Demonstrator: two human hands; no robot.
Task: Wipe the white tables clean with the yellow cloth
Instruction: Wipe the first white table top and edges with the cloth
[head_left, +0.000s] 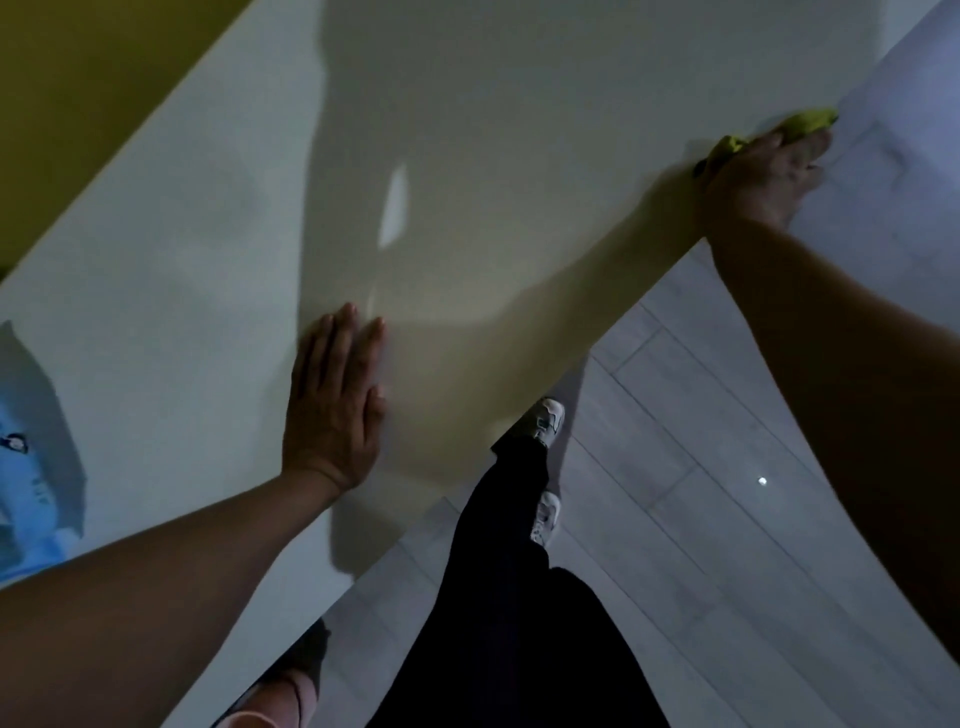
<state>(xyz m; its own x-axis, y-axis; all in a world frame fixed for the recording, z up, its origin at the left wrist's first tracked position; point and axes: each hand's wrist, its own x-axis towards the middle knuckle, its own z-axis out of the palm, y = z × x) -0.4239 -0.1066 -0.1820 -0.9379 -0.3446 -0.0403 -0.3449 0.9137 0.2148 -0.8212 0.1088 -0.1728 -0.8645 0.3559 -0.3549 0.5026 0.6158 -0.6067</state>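
Bare white table (208, 234) between hands

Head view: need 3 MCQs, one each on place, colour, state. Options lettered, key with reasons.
1. Where is the cloth?
A. at the white table's far right edge, under the right hand
B. on the floor
C. under the left hand

2. What colour is the cloth?
A. blue
B. yellow-green
C. white

3. How is the left hand?
A. gripping the cloth
B. raised off the table
C. flat on the table, fingers straight

Key:
1 A, cloth bunches out from under the right hand at the edge.
2 B, it shows yellow-green.
3 C, palm lies down, holding nothing.
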